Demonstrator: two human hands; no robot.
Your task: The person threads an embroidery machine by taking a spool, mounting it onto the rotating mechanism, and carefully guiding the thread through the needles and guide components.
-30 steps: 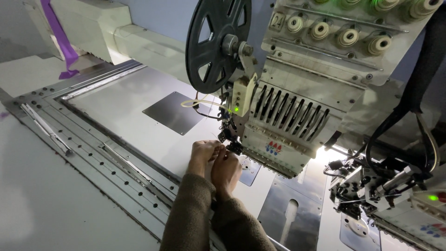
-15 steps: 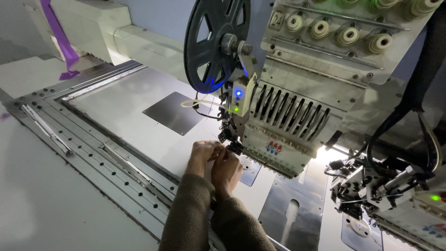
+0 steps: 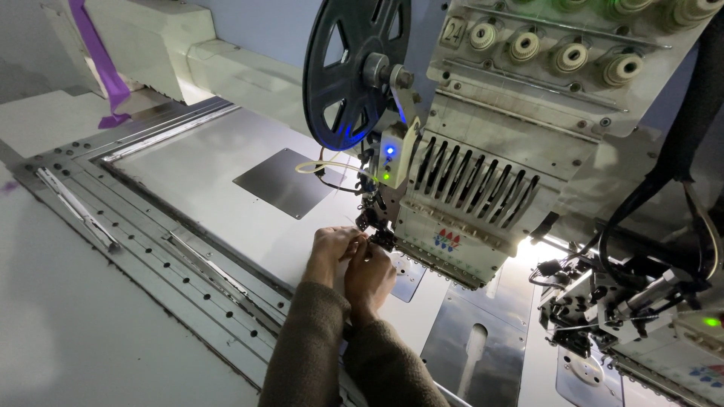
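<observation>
Needle assembly (image 3: 375, 226) hung at the near left corner of the embroidery head (image 3: 483, 196), below the black reel (image 3: 354, 68). Left hand (image 3: 332, 252) and right hand (image 3: 369, 275) pressed together beneath it, fingertips (image 3: 360, 243) touching it; whatever they pinched was too small to see.

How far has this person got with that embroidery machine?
Looks early. Done: the lamps on the head glow, so it is powered. In hand: the left hand and right hand meet at the needle area, fingers pinched; any thread is too fine to see. Left: the table shows no fabric.
</observation>
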